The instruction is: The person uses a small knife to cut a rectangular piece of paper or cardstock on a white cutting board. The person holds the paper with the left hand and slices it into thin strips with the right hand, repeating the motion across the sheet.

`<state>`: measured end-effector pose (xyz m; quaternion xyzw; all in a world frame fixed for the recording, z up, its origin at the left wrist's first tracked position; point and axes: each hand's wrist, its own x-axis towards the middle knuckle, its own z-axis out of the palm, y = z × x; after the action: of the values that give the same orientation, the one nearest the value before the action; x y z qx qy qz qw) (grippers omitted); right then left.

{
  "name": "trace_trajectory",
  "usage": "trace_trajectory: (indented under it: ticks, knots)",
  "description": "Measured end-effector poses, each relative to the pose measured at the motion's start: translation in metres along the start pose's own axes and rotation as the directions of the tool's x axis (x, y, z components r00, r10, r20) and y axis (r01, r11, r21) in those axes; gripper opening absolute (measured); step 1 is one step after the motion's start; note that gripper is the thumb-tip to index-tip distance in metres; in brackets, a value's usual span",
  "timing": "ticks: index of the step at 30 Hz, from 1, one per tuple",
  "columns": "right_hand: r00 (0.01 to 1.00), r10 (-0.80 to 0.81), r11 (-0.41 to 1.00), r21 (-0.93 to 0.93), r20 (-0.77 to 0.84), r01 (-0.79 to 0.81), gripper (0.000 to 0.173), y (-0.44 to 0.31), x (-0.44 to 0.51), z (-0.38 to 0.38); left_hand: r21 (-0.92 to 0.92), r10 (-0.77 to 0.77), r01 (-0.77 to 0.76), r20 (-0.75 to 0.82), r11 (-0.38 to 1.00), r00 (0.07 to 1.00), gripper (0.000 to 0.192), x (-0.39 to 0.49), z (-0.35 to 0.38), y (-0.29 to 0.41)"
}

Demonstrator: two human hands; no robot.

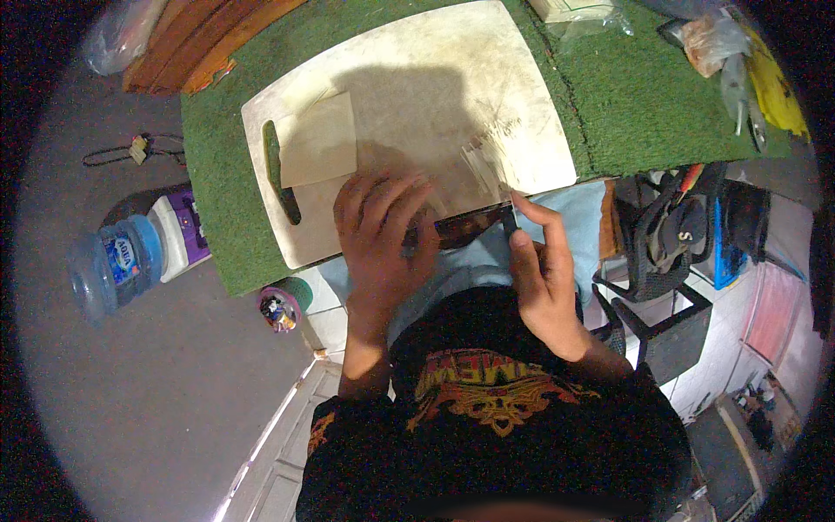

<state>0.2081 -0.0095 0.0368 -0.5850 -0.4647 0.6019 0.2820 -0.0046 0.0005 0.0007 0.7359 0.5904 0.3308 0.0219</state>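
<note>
A scuffed white cutting board (404, 85) with a slot handle lies in front of me. Stacked square pale sheets (319, 143) rest on its left part. Thin pale strips (489, 156) lie in a loose heap near its right front corner. My left hand (388, 228), slightly blurred, is over the board's near edge with its fingers spread; whether anything is beneath the palm is hidden. At the near right edge, my right hand (548, 274) pinches a small dark-handled tool (509, 220) between thumb and index finger; its tip is too small to identify.
Green artificial turf (228, 215) covers the table. A stack of sheets in plastic (574, 10) and plastic bags (714, 42) lie at the far right. A large water bottle (114, 267) stands left of the table. A black chair (672, 326) and a small bin (280, 310) are nearby.
</note>
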Motion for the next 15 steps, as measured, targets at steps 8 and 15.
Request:
trace_trajectory:
  ticks: [8,15]
  knots:
    - [0.964,-0.164,0.982,0.123,0.208,0.141,0.037,0.003,0.006,0.027,0.027,-0.011,0.012,-0.042,1.000,0.999,0.035,-0.008,0.005,-0.008]
    - [0.962,-0.192,0.981,0.056,0.194,0.185,0.036,-0.003,0.016,0.037,0.057,-0.015,0.018,-0.045,0.998,0.999,0.032,-0.007,0.007,-0.004]
